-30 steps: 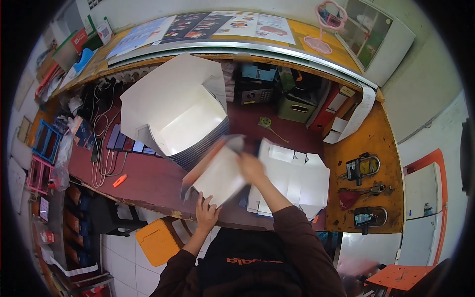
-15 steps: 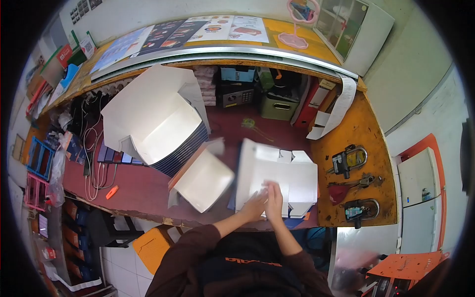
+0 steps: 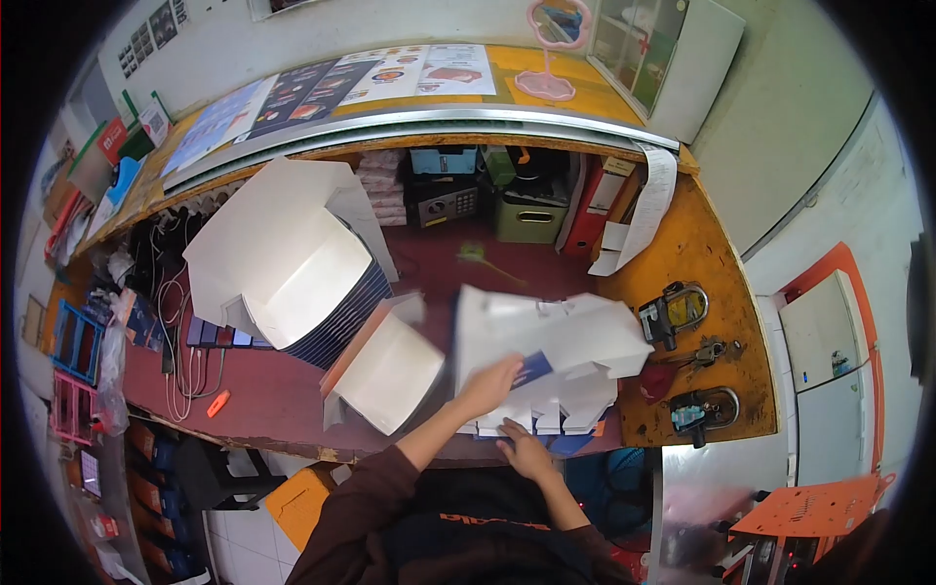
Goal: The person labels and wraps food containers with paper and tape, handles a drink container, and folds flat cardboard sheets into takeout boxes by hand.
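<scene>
A flat, partly folded white cardboard box blank (image 3: 556, 331) lies tilted over a stack of similar blanks (image 3: 582, 414) on the right of the counter. My left hand (image 3: 490, 386) is closed on its near side, next to a turned-up dark blue flap (image 3: 533, 369). Just below, my right hand (image 3: 528, 452) touches the near edge of the stack, its fingers somewhat apart. To the left sits a formed box (image 3: 390, 375), white inside, its opening facing up. Behind that, a nested stack of larger formed boxes (image 3: 312, 258) leans with flaps spread.
Padlocks (image 3: 675, 314) and keys (image 3: 717, 353) lie on the wooden ledge at right. A safe (image 3: 447, 206), a green bin (image 3: 529, 220) and a red binder (image 3: 597, 200) stand under the shelf. Cables (image 3: 175, 341) and an orange cutter (image 3: 218, 403) lie at left.
My hands were together on the white blank; now they are apart. The left has lifted and turned the top blank, showing its blue flap, while the right has dropped to the stack's near edge.
</scene>
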Tool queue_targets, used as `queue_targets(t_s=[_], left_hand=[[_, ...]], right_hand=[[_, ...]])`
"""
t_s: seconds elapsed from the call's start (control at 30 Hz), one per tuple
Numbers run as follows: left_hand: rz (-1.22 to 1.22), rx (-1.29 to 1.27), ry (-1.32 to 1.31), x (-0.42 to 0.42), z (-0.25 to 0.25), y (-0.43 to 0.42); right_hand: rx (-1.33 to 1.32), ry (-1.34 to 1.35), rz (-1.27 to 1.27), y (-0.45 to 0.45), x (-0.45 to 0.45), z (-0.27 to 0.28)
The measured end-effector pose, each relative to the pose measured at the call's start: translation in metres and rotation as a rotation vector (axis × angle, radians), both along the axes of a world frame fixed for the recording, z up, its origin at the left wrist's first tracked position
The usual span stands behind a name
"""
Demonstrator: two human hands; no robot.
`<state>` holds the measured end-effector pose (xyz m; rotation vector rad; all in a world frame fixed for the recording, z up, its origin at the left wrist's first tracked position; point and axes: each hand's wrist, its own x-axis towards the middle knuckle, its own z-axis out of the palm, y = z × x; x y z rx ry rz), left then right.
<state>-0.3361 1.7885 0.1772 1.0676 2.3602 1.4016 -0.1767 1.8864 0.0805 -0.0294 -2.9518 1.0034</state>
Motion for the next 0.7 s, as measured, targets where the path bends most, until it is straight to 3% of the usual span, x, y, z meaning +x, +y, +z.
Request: queue_targets(t_s=[0.03, 0.07, 0.1, 0.13, 0.2, 0.3, 0.4, 0.5, 0.53, 0.6, 0.67, 0.7], left_hand=[[0.085, 0.142, -0.080, 0.005, 0.016, -0.003], [0.076, 0.140, -0.083, 0.011, 0.023, -0.005], [0.115, 0.293, -0.251, 0.018, 0.027, -0.006], [0.149, 0.446, -0.421, 0.023, 0.033, -0.007], [0.267, 0.584, -0.508, 0.036, 0.042, -0.006], [0.263, 0.881, -0.696, 0.046, 0.076, -0.005], [0.200, 0.930, -0.661, 0.047, 0.077, -0.004], [0.110, 0.838, -0.647, 0.046, 0.087, -0.008], [0.080, 0.798, -0.631, 0.045, 0.093, -0.008], [0.022, 0.805, -0.693, 0.036, 0.098, -0.017], [-0.114, 0.302, -0.384, 0.030, 0.088, -0.026], [-0.204, 0.220, -0.070, 0.030, 0.079, -0.026]], right_hand=[[-0.003, -0.004, -0.005, 0.001, -0.001, 0.006], [-0.534, -0.378, -0.080, 0.004, -0.007, 0.022], [-1.068, -0.742, -0.156, 0.008, -0.012, 0.040], [-1.070, -0.730, -0.169, 0.004, -0.013, 0.062], [-1.636, -0.158, -0.300, -0.010, -0.014, 0.100], [-1.625, -0.247, -0.323, -0.001, -0.007, 0.126], [-1.788, -0.392, -0.211, -0.004, 0.005, 0.145], [-1.996, 0.008, -0.315, 0.004, 0.013, 0.146], [-1.846, 0.174, -0.497, 0.009, 0.010, 0.163], [-1.872, 0.329, -0.690, 0.027, 0.014, 0.193], [-1.660, 0.467, -0.465, 0.041, 0.023, 0.199], [-1.448, 0.591, -0.617, 0.033, 0.018, 0.210]])
